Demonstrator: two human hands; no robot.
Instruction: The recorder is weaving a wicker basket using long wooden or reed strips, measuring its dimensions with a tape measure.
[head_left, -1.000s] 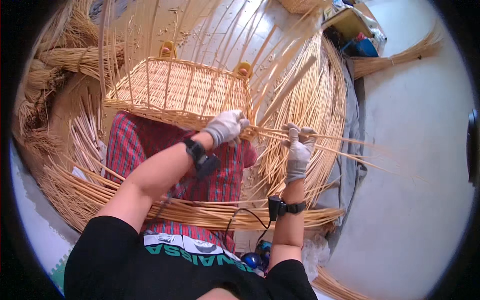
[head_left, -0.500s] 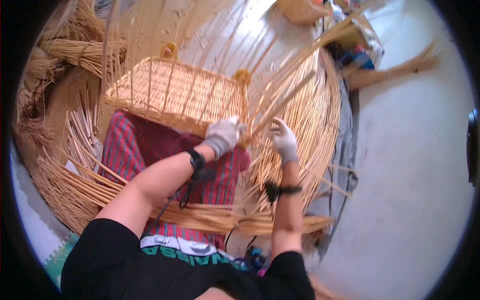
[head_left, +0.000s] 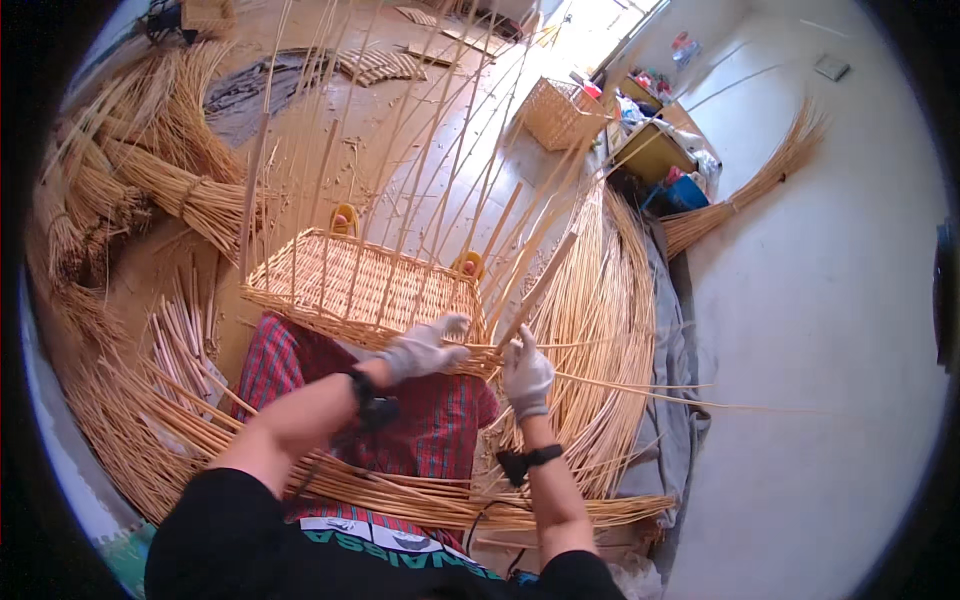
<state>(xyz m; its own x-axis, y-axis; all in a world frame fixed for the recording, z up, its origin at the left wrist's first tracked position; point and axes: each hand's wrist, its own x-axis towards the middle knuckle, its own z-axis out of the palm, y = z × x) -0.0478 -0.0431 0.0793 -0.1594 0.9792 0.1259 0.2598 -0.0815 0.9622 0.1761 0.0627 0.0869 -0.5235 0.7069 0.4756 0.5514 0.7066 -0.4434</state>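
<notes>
A half-woven wicker basket (head_left: 365, 285) with tall upright stakes rests tilted over a red plaid cloth (head_left: 440, 430) on my lap. My left hand (head_left: 425, 350), in a pale glove, lies against its near edge with thumb and fingers apart. At the right near corner, beside a thick wooden corner post (head_left: 540, 285), my gloved right hand (head_left: 527, 375) has its fingers closed on a thin wicker rod (head_left: 640, 385). The free ends of rods trail off to the right from there. The fingertips at the corner are partly hidden.
A large heap of loose wicker rods (head_left: 600, 360) lies to the right. More bundles (head_left: 180, 180) are stacked at the left, and a long bundle (head_left: 400, 500) crosses my lap. Farther off stand a woven box (head_left: 562, 112) and an olive bin (head_left: 655, 155). A pale wall (head_left: 800, 300) bounds the right.
The view has tilted up, showing more of the far floor. My left hand has loosened from the corner and shifted left along the edge; my right hand has come in to the corner post.
</notes>
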